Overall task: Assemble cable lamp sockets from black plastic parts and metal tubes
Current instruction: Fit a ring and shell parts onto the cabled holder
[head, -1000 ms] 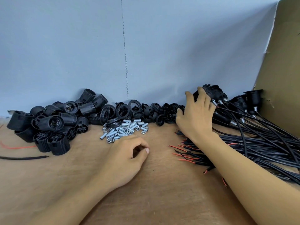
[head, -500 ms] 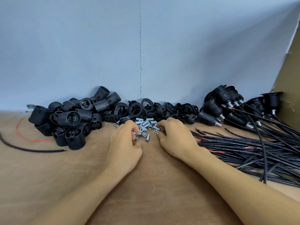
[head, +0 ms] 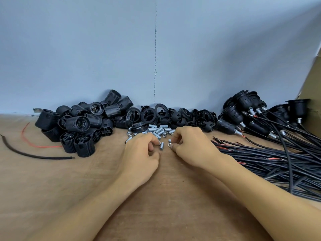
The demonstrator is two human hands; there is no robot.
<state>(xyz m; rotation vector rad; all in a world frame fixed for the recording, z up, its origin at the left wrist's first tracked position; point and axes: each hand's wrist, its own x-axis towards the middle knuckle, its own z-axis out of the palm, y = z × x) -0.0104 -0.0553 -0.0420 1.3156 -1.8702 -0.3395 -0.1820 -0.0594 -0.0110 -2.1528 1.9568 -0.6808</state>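
Two hands were at the metal tubes [head: 157, 131]: right hand [head: 191, 146] pinched one (left hand [head: 140, 153] grip unclear); nudged tubes could roll.

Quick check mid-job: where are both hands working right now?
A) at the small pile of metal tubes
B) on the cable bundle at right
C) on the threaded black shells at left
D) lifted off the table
A: the left hand and the right hand both curl their fingertips at the near edge of the metal tubes.
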